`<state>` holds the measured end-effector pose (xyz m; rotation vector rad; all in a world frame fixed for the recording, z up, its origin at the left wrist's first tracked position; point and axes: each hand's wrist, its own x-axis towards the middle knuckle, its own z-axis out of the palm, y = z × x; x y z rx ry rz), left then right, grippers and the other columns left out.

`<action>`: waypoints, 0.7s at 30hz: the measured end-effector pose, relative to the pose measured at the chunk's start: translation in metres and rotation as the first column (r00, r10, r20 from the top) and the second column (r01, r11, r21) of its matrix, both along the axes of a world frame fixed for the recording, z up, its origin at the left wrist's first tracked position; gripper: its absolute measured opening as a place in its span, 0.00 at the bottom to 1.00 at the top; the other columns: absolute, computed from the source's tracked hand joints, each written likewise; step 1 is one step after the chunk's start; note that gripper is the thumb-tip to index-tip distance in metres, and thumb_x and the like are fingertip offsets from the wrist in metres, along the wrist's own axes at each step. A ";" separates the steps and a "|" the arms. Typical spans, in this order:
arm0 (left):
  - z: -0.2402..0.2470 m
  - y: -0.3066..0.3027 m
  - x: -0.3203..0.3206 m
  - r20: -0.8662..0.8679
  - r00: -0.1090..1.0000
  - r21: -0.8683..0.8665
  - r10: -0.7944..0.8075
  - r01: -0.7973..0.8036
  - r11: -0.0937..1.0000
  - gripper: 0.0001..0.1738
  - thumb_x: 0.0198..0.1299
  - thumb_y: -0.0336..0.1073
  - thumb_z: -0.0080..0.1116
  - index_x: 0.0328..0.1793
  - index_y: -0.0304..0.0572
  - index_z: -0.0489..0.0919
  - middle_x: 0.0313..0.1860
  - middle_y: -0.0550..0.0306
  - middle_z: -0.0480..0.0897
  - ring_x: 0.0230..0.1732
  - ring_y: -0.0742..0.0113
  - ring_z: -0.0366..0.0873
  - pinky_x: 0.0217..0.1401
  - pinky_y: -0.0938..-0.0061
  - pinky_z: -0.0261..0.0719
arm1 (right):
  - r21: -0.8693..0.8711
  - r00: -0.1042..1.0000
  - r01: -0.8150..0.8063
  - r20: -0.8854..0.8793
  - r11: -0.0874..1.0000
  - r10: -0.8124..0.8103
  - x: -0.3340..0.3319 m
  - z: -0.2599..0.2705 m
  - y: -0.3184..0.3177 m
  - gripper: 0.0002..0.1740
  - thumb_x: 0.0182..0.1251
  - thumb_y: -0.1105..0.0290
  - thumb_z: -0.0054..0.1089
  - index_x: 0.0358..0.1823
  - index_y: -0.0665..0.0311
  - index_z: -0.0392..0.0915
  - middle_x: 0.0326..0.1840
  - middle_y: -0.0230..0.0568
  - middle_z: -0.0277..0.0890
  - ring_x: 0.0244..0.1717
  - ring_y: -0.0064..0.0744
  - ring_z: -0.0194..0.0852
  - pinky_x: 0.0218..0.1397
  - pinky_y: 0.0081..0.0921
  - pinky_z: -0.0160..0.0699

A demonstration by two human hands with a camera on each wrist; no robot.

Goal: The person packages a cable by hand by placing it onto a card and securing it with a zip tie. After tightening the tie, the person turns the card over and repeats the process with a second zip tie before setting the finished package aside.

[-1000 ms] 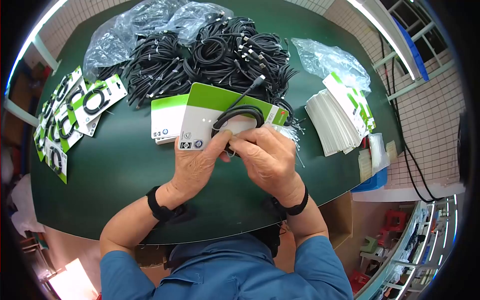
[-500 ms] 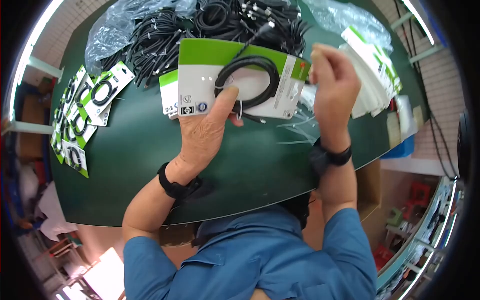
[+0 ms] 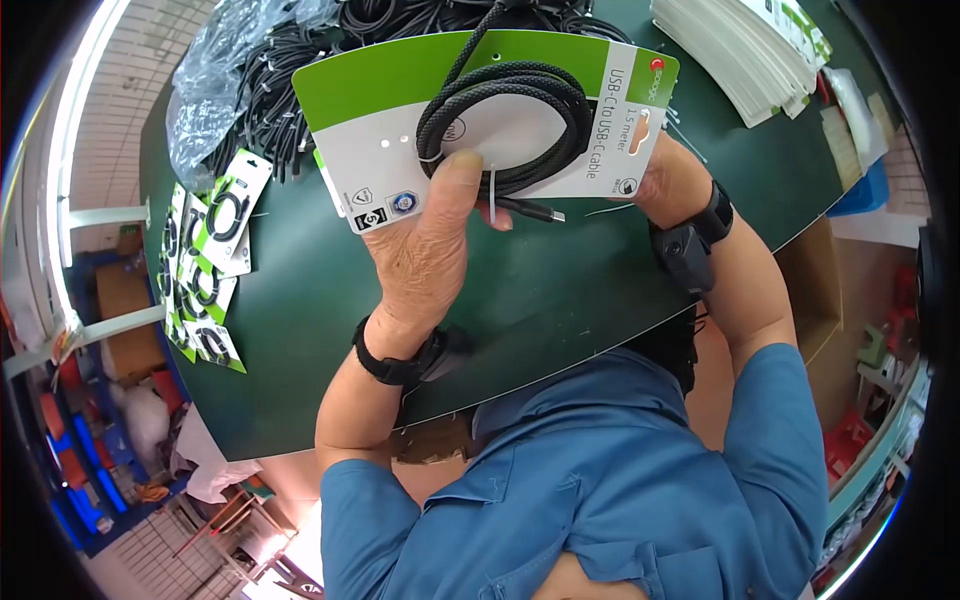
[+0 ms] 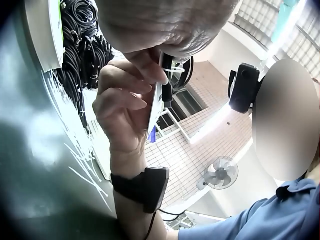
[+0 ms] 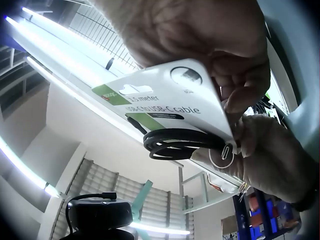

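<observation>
My left hand (image 3: 425,240) grips a green-and-white packaging card (image 3: 345,130) by its lower left part, thumb pressed over a coiled black USB-C cable (image 3: 578,120) on its front. A white cable tie (image 3: 492,195) loops round the coil's lower edge, with one plug sticking out below. My right hand (image 3: 675,180) is behind the card's right end, its fingers hidden there in the head view. In the left wrist view the right hand (image 4: 122,100) has bent fingers close to the card's back; whether they pinch anything I cannot tell.
Cards with cables attached (image 3: 225,215) lie overlapping at the left. Loose black cables (image 3: 270,100) are heaped at the back beside a clear plastic bag (image 3: 200,110). A stack of cards (image 3: 740,60) stands at the back right, above a blue bin (image 3: 865,190) by the table edge.
The right hand moved out past the card's right side, then came back behind its right end. The card now sits nearer the head camera, still in the left hand; the head view has shifted.
</observation>
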<state>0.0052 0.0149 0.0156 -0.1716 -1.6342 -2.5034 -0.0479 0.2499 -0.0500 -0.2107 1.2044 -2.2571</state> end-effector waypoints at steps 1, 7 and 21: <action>0.001 0.002 0.000 -0.004 1.000 -0.001 0.010 -0.010 1.000 0.24 0.70 0.25 0.64 0.70 0.34 0.72 0.55 0.47 0.83 0.39 0.64 0.83 0.26 0.72 0.85 | 0.000 1.000 0.019 0.000 1.000 -0.019 0.002 0.002 -0.001 0.25 0.76 0.69 0.66 0.72 0.64 0.77 0.63 0.40 0.85 0.58 0.24 0.87 0.50 0.18 0.89; -0.003 -0.003 -0.001 -0.015 1.000 -0.015 0.003 -0.003 1.000 0.23 0.70 0.24 0.64 0.69 0.33 0.73 0.52 0.47 0.84 0.37 0.64 0.83 0.26 0.72 0.85 | 0.185 0.970 0.023 -0.243 0.982 0.023 0.002 0.003 -0.003 0.27 0.77 0.68 0.66 0.74 0.62 0.75 0.66 0.39 0.83 0.58 0.23 0.86 0.49 0.21 0.89; 0.006 -0.009 -0.004 0.089 0.995 -0.085 -0.044 0.052 0.995 0.21 0.66 0.22 0.66 0.65 0.31 0.77 0.50 0.47 0.86 0.35 0.63 0.85 0.27 0.72 0.87 | 0.185 0.852 0.003 -0.515 0.983 0.094 -0.028 0.036 -0.023 0.16 0.75 0.71 0.66 0.60 0.67 0.82 0.57 0.39 0.84 0.54 0.31 0.82 0.58 0.29 0.83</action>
